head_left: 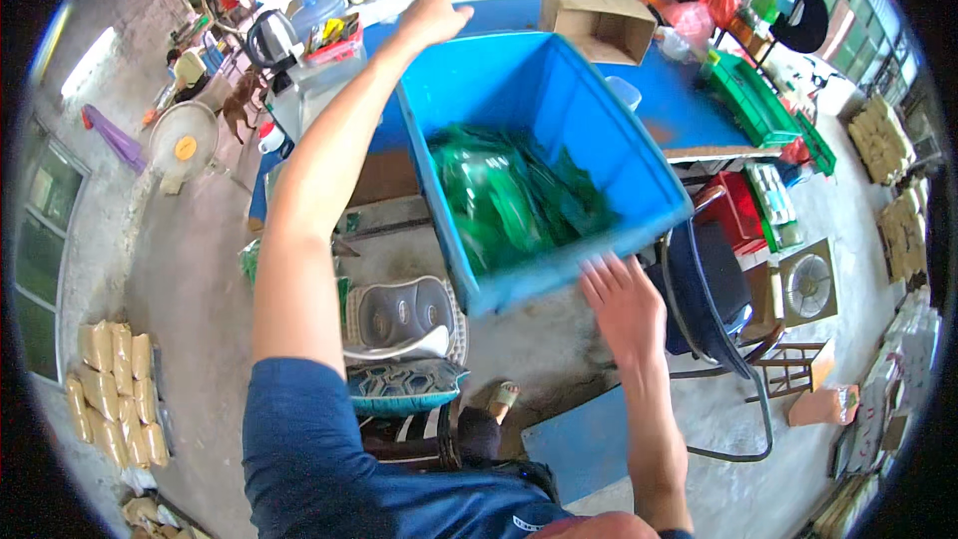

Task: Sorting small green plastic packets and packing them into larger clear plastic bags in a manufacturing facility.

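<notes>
A blue plastic bin (pixel 624 170) stands tilted at the near edge of the worktable, with its open top facing me. Inside lie shiny green plastic pieces or packets (pixel 489 195), too blurred to tell exactly. My left hand (pixel 434 15) is raised beyond the bin's far left corner, thumb and forefinger apart, with nothing visible in it. At the near right rim is my right hand (pixel 629 304), its fingers stretched out toward the bin's outer side and slightly smeared. Whether those fingertips press on the rim, I cannot tell.
Behind the bin, the blue-topped table (pixel 684 105) bears an open cardboard box (pixel 599 25) and a green crate (pixel 753 100). A cushioned chair (pixel 399 319) stands below, and a dark chair (pixel 709 289) is at right. Several tan packs (pixel 118 389) are stacked on the left floor.
</notes>
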The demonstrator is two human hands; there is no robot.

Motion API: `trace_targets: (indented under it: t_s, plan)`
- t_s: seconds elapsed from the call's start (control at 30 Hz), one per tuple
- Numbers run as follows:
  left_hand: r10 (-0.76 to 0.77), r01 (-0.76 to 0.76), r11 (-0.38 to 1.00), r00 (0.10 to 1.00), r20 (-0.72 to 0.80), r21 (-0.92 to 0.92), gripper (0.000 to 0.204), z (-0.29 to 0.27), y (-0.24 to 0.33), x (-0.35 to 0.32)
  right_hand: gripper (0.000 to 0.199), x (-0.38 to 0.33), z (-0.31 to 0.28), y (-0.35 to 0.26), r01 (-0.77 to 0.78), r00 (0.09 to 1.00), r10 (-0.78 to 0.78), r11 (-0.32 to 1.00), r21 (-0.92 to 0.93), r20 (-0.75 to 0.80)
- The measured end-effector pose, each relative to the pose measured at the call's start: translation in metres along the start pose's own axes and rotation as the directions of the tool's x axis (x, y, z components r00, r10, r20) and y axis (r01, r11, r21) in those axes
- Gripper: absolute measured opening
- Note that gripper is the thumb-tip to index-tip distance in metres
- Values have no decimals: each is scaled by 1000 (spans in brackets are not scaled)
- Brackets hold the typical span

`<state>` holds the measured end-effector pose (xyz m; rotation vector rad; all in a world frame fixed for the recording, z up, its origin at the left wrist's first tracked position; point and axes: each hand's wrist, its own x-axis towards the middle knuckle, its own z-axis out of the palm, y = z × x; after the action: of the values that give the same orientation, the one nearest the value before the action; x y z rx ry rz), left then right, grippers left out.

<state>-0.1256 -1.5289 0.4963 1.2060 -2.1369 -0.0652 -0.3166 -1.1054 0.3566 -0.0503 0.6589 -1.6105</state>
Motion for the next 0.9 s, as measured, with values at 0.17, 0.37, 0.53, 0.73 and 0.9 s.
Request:
trace_targets:
  t_s: [0.17,0.37,0.53,0.73,0.9]
  plan:
    - [256,-317,896,941,-224,-311,53,-81,53,-98,61,60,68,35,196,923,-7,869,-455,385]
    - [52,-78,935,995,-82,-347,54,-73,-17,-184,49,59,-10,56,149,967,88,571,-807,241]
    - [22,-45,978,993,-119,-201,59,-24,-48,-208,39,119,-25,5,329,941,-207,381,-864,267]
    - [127,-118,991,979,-161,65,64,33,-32,-183,49,218,39,-73,595,628,-447,-251,-763,637]
    - [140,-64,906,979,-151,419,81,79,-23,-179,63,307,44,-81,742,429,-165,-496,-451,888]
